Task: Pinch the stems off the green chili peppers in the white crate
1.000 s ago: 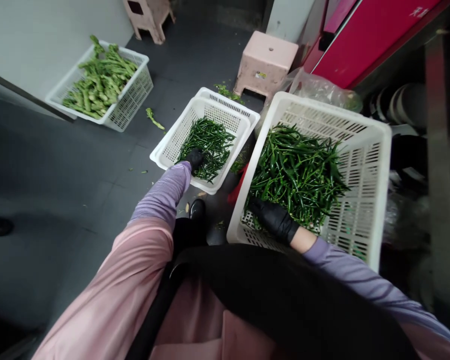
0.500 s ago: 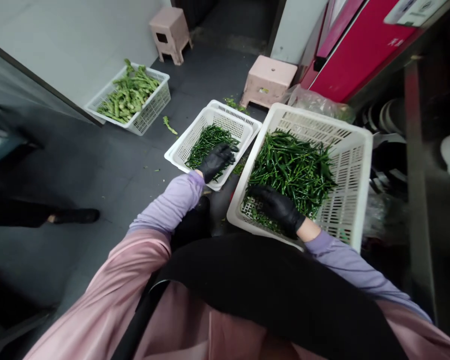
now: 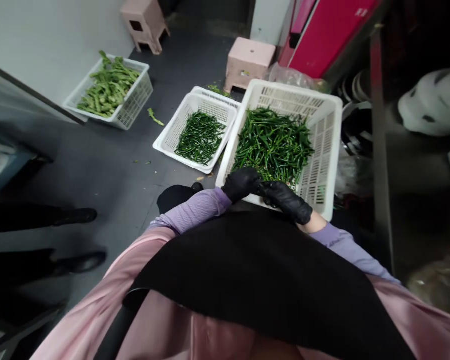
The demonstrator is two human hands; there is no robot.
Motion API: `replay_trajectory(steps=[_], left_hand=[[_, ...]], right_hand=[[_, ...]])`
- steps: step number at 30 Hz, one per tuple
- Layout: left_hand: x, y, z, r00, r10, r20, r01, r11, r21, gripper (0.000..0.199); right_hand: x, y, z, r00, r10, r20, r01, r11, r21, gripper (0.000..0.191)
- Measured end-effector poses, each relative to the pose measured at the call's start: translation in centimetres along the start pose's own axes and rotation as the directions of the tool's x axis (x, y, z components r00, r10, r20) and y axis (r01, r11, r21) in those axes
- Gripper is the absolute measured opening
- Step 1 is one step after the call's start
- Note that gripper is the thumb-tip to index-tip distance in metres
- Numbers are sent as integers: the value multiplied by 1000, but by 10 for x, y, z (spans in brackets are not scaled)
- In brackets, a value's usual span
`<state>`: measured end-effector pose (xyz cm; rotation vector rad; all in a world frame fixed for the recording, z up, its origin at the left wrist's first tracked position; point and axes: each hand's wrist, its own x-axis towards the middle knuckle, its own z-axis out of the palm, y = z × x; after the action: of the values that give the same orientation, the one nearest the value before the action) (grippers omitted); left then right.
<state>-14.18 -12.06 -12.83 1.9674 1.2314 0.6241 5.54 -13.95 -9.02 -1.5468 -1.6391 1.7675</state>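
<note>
My left hand and my right hand, both in black gloves, meet over the near edge of a large white plastic basket. Their fingers are pinched together at the tips; whatever sits between them is too small and dark to make out. Inside that basket lies a heap of long, thin, shiny green chili peppers. To its left stands a smaller white basket, which appears stacked in another, with a thinner layer of similar green chili peppers.
Farther left, a white basket holds thick light-green stalks. A loose green piece lies on the dark floor. Two pink stools stand behind. Another person's dark shoes are at left. A metal rail runs along the right.
My left hand has left the smaller basket and come right to meet my right hand at the large basket's near edge. The view has shifted, and a second shoe shows at left.
</note>
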Motion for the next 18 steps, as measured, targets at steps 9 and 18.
replay_trajectory(steps=[9, 18], left_hand=[[11, 31, -5, 954, -174, 242, 1, 813, 583, 38], [75, -20, -29, 796, -577, 183, 415, 740, 529, 35]], right_hand=[[-8, 1, -20, 996, -72, 60, 70, 997, 29, 63], [58, 32, -78, 911, -66, -407, 286, 813, 508, 36]])
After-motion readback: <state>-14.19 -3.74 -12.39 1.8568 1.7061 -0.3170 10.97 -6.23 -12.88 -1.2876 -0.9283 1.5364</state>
